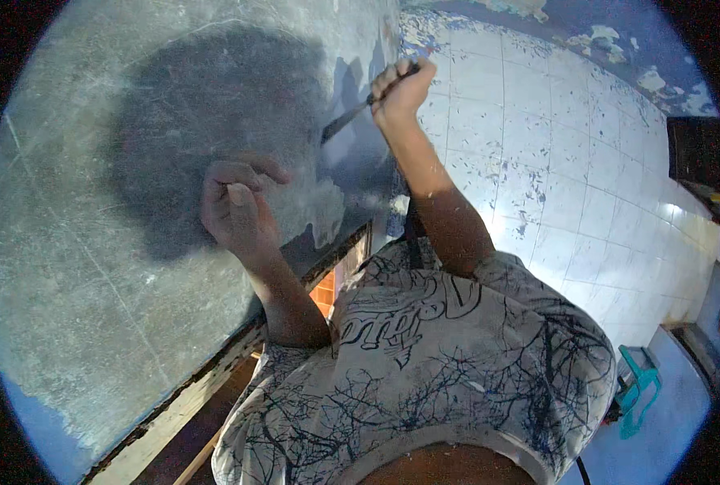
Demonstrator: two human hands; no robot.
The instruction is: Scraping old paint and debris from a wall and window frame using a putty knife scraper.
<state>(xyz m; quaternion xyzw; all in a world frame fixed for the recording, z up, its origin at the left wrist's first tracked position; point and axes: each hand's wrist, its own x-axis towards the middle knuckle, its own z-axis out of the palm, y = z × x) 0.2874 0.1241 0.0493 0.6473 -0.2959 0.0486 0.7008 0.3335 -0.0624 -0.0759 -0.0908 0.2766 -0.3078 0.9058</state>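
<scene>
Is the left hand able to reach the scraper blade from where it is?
Probably yes. The left hand rests on the grey wall, and nothing lies between it and the scraper that the right hand holds.

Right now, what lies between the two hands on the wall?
In the head view, only bare scraped grey wall between left hand and right hand, crossed by the scraper blade.
</scene>
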